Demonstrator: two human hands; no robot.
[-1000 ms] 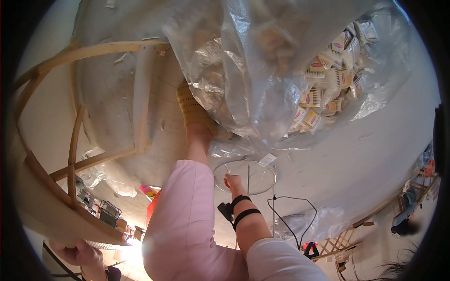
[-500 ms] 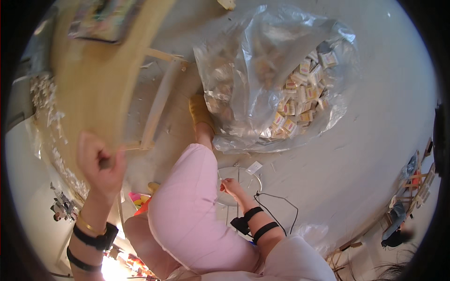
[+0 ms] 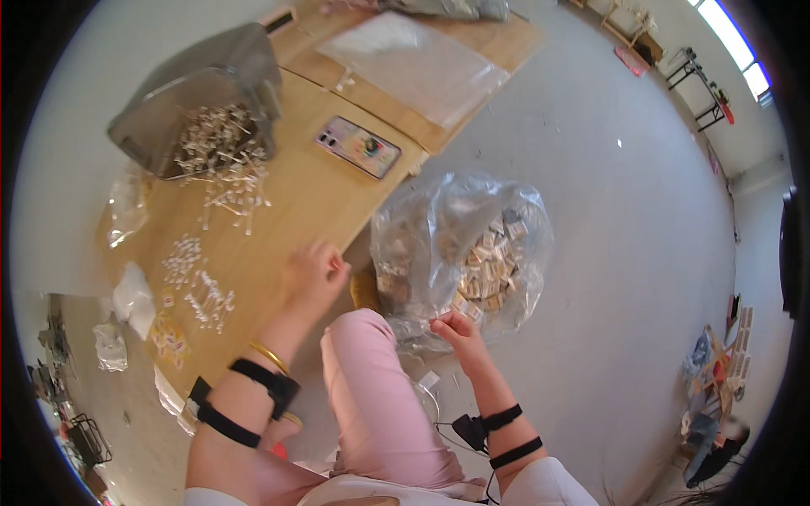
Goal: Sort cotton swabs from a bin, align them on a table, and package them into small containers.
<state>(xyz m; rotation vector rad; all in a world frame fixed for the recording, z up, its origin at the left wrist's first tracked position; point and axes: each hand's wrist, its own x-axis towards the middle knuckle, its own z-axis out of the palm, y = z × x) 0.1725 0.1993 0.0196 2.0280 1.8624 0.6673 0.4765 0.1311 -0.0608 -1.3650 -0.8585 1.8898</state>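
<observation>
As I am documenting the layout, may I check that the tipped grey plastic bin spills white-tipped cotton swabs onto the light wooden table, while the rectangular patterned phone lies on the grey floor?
No: the head view shows the rectangular patterned phone lying on the light wooden table, not the grey floor; the tipped grey plastic bin does spill white-tipped cotton swabs there.

My left hand (image 3: 314, 274) is blurred, so I cannot tell whether its curled fingers hold anything. Whether my right hand (image 3: 456, 328) pinches something is too small to make out. Folds of the plastic bag (image 3: 426, 244) veil some packets (image 3: 488, 271); the top edge cuts off a grey bundle (image 3: 460, 8).
</observation>
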